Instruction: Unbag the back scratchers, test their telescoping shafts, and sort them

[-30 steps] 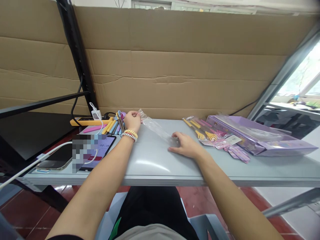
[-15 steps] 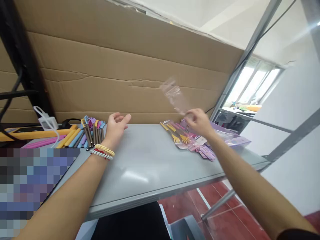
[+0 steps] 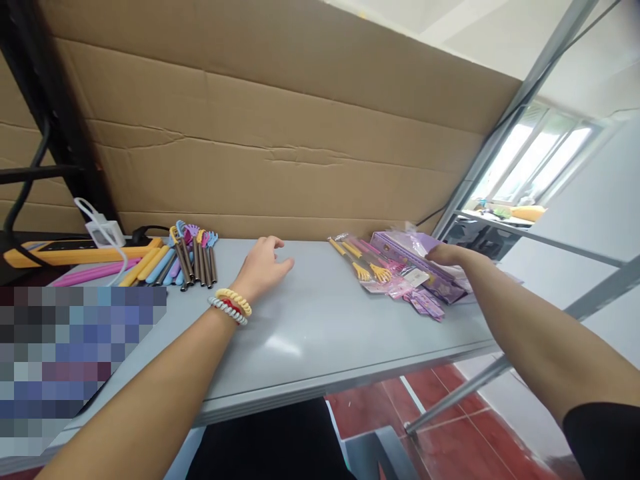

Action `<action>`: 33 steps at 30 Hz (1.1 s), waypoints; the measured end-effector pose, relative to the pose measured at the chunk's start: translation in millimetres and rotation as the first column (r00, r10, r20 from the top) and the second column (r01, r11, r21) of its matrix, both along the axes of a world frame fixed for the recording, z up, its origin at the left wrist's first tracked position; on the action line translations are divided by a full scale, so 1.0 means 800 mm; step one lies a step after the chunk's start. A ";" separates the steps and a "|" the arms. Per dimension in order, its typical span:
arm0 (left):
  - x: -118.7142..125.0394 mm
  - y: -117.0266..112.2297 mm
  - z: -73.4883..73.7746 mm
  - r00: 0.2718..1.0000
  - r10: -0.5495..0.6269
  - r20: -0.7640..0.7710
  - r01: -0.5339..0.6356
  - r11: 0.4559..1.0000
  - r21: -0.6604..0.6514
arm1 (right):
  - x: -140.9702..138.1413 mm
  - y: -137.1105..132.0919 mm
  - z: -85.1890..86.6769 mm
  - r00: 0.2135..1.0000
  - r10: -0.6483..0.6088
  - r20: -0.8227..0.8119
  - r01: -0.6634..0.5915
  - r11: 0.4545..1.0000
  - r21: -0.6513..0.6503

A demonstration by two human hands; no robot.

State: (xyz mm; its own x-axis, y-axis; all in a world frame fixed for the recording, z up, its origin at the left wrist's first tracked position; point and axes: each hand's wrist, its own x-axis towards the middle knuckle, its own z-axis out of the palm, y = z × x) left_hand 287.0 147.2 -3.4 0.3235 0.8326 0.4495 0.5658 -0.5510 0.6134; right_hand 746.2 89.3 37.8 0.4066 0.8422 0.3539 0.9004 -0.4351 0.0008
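Observation:
My left hand (image 3: 265,265) hovers over the middle of the grey table (image 3: 310,320), thumb apart from loosely curled fingers and nothing in it. At the right, my right hand (image 3: 447,255) reaches into a purple box (image 3: 383,240) that has clear plastic bags (image 3: 411,239) in it. Its fingers are mostly hidden there, so I cannot see what they hold. Beside the box lie bagged yellow back scratchers (image 3: 373,272) with hand-shaped heads, and several small purple cards (image 3: 425,305). On the left sits a pile of loose back scratchers (image 3: 197,260) with metal rods and coloured heads.
A tall cardboard sheet (image 3: 280,133) stands along the table's back edge. A yellow power strip (image 3: 100,255) with a white charger (image 3: 105,231) lies far left. Metal frame bars (image 3: 500,153) rise at the right.
My right hand has moved right and down from above the bagged back scratchers into the purple box, with the clear bag it held. My left hand has shifted right, away from the loose pile.

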 end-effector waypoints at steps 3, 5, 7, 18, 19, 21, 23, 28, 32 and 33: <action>0.000 0.001 -0.002 0.999 0.001 -0.043 0.000 1.000 0.019 | 0.002 -0.009 0.009 0.995 -0.102 0.002 0.102 0.992 -0.079; 0.000 0.000 -0.003 0.997 0.001 -0.073 0.003 0.999 0.049 | -0.001 -0.013 0.012 0.993 -0.115 -0.008 0.113 0.987 -0.111; 0.000 -0.002 -0.004 0.993 -0.002 -0.114 0.011 0.997 0.080 | -0.007 -0.016 0.011 0.989 -0.131 -0.072 0.115 0.973 -0.199; 0.006 -0.012 -0.011 0.942 -0.044 -0.333 0.078 0.993 0.090 | -0.135 0.007 -0.002 0.998 0.040 0.041 -0.033 0.986 -0.164; 0.005 -0.011 -0.012 0.938 -0.046 -0.343 0.081 0.993 0.087 | -0.148 0.014 -0.006 0.999 0.035 0.007 -0.031 0.962 -0.273; 0.004 -0.009 -0.013 0.934 -0.048 -0.354 0.080 0.994 0.076 | -0.166 0.027 -0.013 1.000 -0.013 -0.016 0.005 0.904 -0.428; 0.002 -0.006 -0.014 0.935 -0.048 -0.352 0.076 0.995 0.069 | -0.174 0.037 -0.017 0.998 -0.062 -0.012 0.049 0.871 -0.488; 0.000 -0.004 -0.014 0.938 -0.059 -0.341 0.092 0.993 0.079 | -0.166 0.049 -0.018 0.998 -0.051 0.021 0.055 0.911 -0.409; 0.001 -0.005 -0.014 0.938 -0.071 -0.339 0.100 0.992 0.071 | -0.161 0.054 -0.019 0.998 -0.049 0.031 0.056 0.940 -0.337; 0.001 -0.005 -0.014 0.937 -0.074 -0.342 0.103 0.992 0.069 | -0.162 0.055 -0.020 0.998 -0.052 0.024 0.057 0.943 -0.328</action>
State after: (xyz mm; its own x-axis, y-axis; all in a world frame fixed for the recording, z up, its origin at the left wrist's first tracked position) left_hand 287.8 143.0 -14.6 0.5391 0.7576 0.3681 0.6782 -0.6496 0.3436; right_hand 616.8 133.6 22.1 0.4519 0.8895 0.0677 0.8742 -0.4566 0.1648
